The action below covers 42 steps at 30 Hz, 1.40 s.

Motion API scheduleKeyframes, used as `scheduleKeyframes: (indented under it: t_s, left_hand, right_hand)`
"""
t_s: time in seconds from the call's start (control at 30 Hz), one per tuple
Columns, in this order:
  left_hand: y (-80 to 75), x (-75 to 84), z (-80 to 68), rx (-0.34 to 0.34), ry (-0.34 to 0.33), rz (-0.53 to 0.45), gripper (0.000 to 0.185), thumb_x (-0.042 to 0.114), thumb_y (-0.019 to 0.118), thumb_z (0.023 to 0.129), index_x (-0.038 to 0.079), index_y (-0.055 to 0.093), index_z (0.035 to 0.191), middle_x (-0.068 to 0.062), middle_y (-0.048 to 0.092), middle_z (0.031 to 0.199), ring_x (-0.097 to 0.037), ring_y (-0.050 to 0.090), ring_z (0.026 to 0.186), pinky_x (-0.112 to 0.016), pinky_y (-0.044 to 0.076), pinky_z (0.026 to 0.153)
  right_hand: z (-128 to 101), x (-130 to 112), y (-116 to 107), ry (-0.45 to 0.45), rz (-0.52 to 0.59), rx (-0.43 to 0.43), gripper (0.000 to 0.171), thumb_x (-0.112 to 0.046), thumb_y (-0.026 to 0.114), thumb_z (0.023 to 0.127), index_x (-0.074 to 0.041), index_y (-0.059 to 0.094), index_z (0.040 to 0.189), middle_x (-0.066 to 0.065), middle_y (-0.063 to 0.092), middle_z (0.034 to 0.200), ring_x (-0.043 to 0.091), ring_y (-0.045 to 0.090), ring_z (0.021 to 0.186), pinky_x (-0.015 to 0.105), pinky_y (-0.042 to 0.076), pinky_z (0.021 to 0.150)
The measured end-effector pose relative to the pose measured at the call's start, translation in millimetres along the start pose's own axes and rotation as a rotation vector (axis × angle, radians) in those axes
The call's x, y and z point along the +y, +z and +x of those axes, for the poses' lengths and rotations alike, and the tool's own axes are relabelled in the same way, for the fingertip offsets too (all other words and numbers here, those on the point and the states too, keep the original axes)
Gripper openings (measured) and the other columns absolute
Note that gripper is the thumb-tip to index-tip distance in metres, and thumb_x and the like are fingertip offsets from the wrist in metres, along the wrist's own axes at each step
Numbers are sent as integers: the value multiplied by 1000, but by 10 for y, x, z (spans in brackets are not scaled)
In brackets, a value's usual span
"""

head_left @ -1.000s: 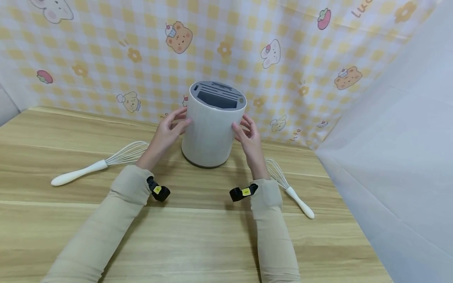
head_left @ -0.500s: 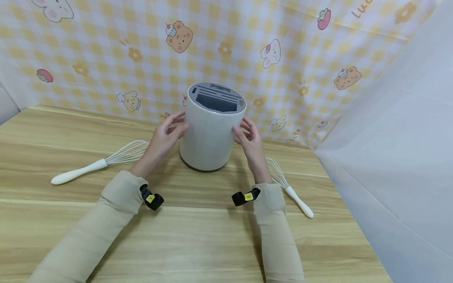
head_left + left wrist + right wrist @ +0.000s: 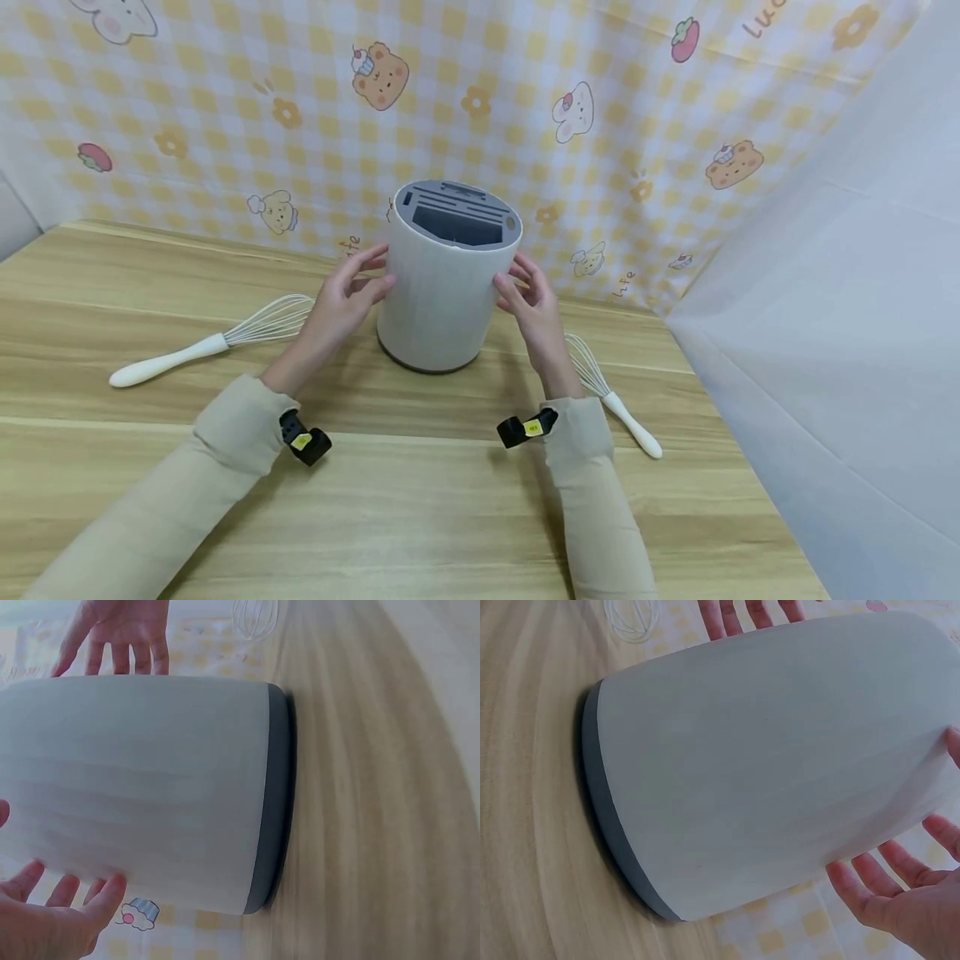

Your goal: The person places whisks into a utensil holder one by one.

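Observation:
A white knife block [image 3: 442, 292] with a grey slotted top and a dark base stands upright on the wooden table, in the middle of the head view. My left hand [image 3: 347, 292] holds its left side, thumb toward the front and fingers reaching behind. On the opposite side my right hand [image 3: 534, 308] grips it the same way. Both wrist views show the smooth wall of the knife block [image 3: 142, 787] between the hands, its grey base rim [image 3: 619, 802] close against the tabletop. Within the wide slot on top, only dark space shows.
To the left lies a whisk with a white handle [image 3: 168, 360], its wires partly behind my left arm. A second whisk [image 3: 633, 423] lies right of my right forearm. A patterned yellow checked cloth [image 3: 300, 125] hangs behind the table; a white sheet [image 3: 840, 275] is on the right.
The knife block has slid a little toward me and slightly left, with both hands staying on its sides. My forearms have drawn back and apart. Both whisks lie as before.

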<state>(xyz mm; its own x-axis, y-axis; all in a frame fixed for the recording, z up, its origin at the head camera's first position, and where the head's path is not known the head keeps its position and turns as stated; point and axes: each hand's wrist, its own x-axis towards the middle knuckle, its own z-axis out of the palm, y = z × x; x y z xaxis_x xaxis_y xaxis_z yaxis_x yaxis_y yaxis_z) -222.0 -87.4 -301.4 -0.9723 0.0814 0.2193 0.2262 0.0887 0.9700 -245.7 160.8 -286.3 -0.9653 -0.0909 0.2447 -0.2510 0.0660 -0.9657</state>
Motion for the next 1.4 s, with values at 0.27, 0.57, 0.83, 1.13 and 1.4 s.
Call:
scheduleKeyframes:
  t_s: [0.27,0.57,0.83,1.13,1.4]
  left_hand:
    - [-1,11,-108,8,1,25,55,34,51,95,20,33,145,-10,38,143,-28,45,122,-43,41,103]
    - [30,75,-225,21,-9,42,56,38,51,94,22,33,145,-9,37,144,-29,42,125,-48,37,106]
    - [65,104,-337,36,3,47,55,35,51,95,21,33,145,-10,38,143,-31,41,125,-51,35,105]
    - [81,123,-479,40,15,49,54,33,51,95,21,33,144,-10,36,143,-31,41,127,-52,36,105]
    - [116,164,-615,29,9,19,54,29,52,95,20,33,144,-11,32,143,-32,39,127,-52,35,105]
  right_hand:
    - [-72,-23,11,8,6,1,52,-20,58,91,-12,40,139,11,46,134,23,50,116,46,44,99]
    - [-164,-34,-1,8,0,-10,51,-18,57,92,-13,39,139,11,45,135,22,49,116,50,42,101]
    - [-237,-60,-31,2,-17,-36,49,-17,55,94,-12,38,140,10,45,135,22,50,114,46,44,99]
    - [-344,-83,-32,5,-26,-64,50,-24,57,92,-18,39,139,5,45,134,20,50,114,45,43,101]
    - [-447,-97,-65,12,-25,-71,50,-25,57,92,-20,40,138,4,46,134,21,50,115,50,40,102]
